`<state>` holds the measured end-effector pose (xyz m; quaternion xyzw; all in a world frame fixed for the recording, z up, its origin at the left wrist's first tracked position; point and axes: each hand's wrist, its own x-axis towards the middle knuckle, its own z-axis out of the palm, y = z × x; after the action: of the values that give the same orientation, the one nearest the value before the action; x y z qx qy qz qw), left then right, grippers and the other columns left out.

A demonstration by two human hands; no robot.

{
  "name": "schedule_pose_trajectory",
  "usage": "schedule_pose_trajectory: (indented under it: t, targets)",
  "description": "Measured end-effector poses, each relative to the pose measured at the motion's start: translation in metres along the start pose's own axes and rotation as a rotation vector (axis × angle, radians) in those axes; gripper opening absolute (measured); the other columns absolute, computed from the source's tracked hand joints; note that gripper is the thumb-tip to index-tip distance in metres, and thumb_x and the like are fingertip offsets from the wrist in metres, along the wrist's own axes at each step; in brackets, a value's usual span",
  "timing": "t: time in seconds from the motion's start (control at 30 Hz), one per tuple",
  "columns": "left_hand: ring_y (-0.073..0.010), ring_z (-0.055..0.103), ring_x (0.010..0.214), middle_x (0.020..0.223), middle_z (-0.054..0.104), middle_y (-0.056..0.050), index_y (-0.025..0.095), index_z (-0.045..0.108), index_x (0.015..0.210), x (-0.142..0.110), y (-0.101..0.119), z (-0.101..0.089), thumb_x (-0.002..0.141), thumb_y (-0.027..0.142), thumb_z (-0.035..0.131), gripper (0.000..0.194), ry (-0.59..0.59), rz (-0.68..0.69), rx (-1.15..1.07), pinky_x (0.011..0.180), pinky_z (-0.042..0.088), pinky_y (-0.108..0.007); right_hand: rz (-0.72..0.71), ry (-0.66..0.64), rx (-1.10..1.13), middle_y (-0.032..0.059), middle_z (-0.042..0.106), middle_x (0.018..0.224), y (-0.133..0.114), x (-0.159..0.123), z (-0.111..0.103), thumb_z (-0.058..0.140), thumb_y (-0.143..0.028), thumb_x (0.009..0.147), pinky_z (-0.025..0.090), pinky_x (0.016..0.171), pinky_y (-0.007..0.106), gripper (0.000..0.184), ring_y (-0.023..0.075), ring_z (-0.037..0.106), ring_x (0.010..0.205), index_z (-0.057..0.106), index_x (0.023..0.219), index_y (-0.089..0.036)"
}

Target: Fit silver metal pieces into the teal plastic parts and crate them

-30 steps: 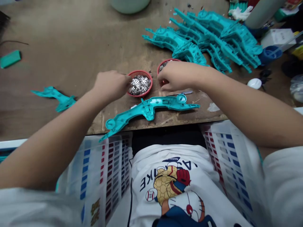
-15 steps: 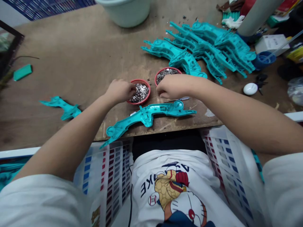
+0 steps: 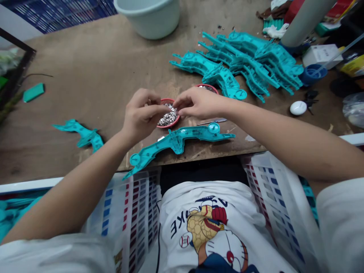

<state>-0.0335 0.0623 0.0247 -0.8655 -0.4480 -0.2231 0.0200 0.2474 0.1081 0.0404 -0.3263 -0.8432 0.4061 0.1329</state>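
My left hand (image 3: 141, 113) is over the left edge of a small red basket (image 3: 176, 120) full of shiny metal pieces (image 3: 167, 119). Its thumb and fingers are pinched, and what sits between them is too small to make out. Close by, the fingertips of my right hand (image 3: 197, 103) are pinched too, almost meeting the left ones above the basket; anything in them cannot be made out. A second red basket (image 3: 214, 88) of metal bits is partly hidden behind my right hand. In front of both hands a long turquoise plastic part (image 3: 178, 139) lies along the table edge.
More turquoise parts (image 3: 250, 57) are piled at the back right. Another turquoise part (image 3: 83, 132) lies at left, beside my forearm. A thin metal tool (image 3: 212, 121) rests behind the long part. A pale tub (image 3: 149, 17) stands at the back. White plastic crates (image 3: 136, 212) flank my lap.
My left hand has lifted out of the left basket's pieces. My right hand has moved left from the other basket, bringing both sets of fingertips together. The long turquoise part stays put.
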Motion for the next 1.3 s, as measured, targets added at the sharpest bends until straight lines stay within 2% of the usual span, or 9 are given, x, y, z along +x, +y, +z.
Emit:
schedule_pose_trajectory:
  t: [0.13, 0.3, 0.47, 0.53, 0.63, 0.73, 0.97, 1.1, 1.3]
  targets:
    - [-0.0250, 0.072, 0.095, 0.105, 0.072, -0.009, 0.031, 0.088, 0.098, -0.017, 0.018, 0.003, 0.125, 0.052, 0.059, 0.045, 0.178, 0.025, -0.101, 0.084, 0.063, -0.042, -0.110, -0.092, 0.400, 0.0078, 0.093, 0.122, -0.001, -0.002, 0.010, 0.084, -0.024, 0.108, 0.072, 0.105, 0.035, 0.033, 0.0245, 0.085, 0.115, 0.092, 0.140, -0.022]
    - [-0.0270, 0.075, 0.097, 0.103, 0.074, -0.007, 0.035, 0.085, 0.100, -0.020, 0.009, 0.017, 0.121, 0.065, 0.071, 0.039, 0.224, 0.093, -0.303, 0.091, 0.066, -0.047, -0.204, -0.109, 0.558, 0.0076, 0.092, 0.109, 0.003, -0.002, 0.016, 0.096, -0.025, 0.099, 0.072, 0.094, 0.028, 0.018, 0.0209, 0.084, 0.103, 0.093, 0.115, -0.016]
    - [-0.0296, 0.080, 0.111, 0.120, 0.082, -0.008, 0.029, 0.078, 0.119, -0.026, 0.016, 0.034, 0.113, 0.055, 0.082, 0.026, 0.142, -0.015, -0.391, 0.103, 0.069, -0.048, -0.126, -0.118, 0.305, 0.0049, 0.086, 0.097, 0.012, -0.003, 0.006, 0.096, -0.028, 0.099, 0.066, 0.085, 0.028, 0.020, 0.0196, 0.079, 0.092, 0.089, 0.114, -0.016]
    - [-0.0316, 0.081, 0.119, 0.131, 0.083, -0.011, 0.026, 0.075, 0.133, -0.030, 0.025, 0.043, 0.110, 0.048, 0.080, 0.033, 0.020, -0.085, -0.384, 0.107, 0.069, -0.048, -0.063, -0.120, 0.079, 0.0038, 0.084, 0.094, 0.020, -0.002, -0.001, 0.094, -0.025, 0.099, 0.062, 0.082, 0.029, 0.015, 0.0196, 0.077, 0.089, 0.088, 0.110, -0.017]
    - [-0.0380, 0.082, 0.129, 0.143, 0.083, -0.017, 0.018, 0.073, 0.148, -0.033, 0.040, 0.056, 0.103, 0.047, 0.080, 0.054, -0.261, -0.146, -0.312, 0.114, 0.068, -0.051, 0.023, -0.135, -0.219, 0.0050, 0.085, 0.099, 0.031, 0.000, -0.008, 0.091, -0.017, 0.096, 0.057, 0.082, 0.032, 0.013, 0.0223, 0.077, 0.093, 0.088, 0.109, -0.018]
    - [-0.0455, 0.080, 0.139, 0.149, 0.084, -0.021, 0.014, 0.075, 0.153, -0.032, 0.053, 0.063, 0.099, 0.045, 0.082, 0.063, -0.414, -0.151, -0.181, 0.123, 0.063, -0.058, 0.042, -0.182, -0.328, 0.0054, 0.087, 0.103, 0.039, 0.002, -0.010, 0.087, -0.015, 0.098, 0.055, 0.086, 0.034, 0.014, 0.0238, 0.077, 0.096, 0.091, 0.111, -0.019]
    - [-0.0449, 0.080, 0.142, 0.147, 0.085, -0.022, 0.011, 0.080, 0.150, -0.032, 0.062, 0.072, 0.102, 0.033, 0.077, 0.053, -0.469, -0.104, -0.143, 0.125, 0.063, -0.057, -0.039, -0.296, -0.363, 0.0001, 0.088, 0.102, 0.037, 0.003, -0.003, 0.080, -0.012, 0.101, 0.051, 0.088, 0.029, 0.021, 0.0154, 0.074, 0.092, 0.095, 0.115, -0.017]
    - [-0.0435, 0.082, 0.136, 0.144, 0.086, -0.022, 0.006, 0.077, 0.155, -0.032, 0.058, 0.080, 0.098, 0.029, 0.077, 0.061, -0.457, -0.197, -0.247, 0.125, 0.065, -0.053, -0.094, -0.298, -0.367, 0.0019, 0.090, 0.106, 0.037, 0.004, 0.002, 0.076, -0.010, 0.103, 0.054, 0.092, 0.032, 0.027, 0.0189, 0.076, 0.095, 0.095, 0.119, -0.020]
    - [-0.0429, 0.084, 0.129, 0.138, 0.088, -0.020, 0.008, 0.083, 0.144, -0.033, 0.060, 0.084, 0.097, 0.023, 0.074, 0.050, -0.436, -0.256, -0.286, 0.121, 0.066, -0.053, -0.157, -0.392, -0.402, 0.0038, 0.089, 0.115, 0.054, 0.013, 0.015, 0.073, -0.013, 0.106, 0.054, 0.093, 0.033, 0.028, 0.0212, 0.076, 0.101, 0.095, 0.121, -0.022]
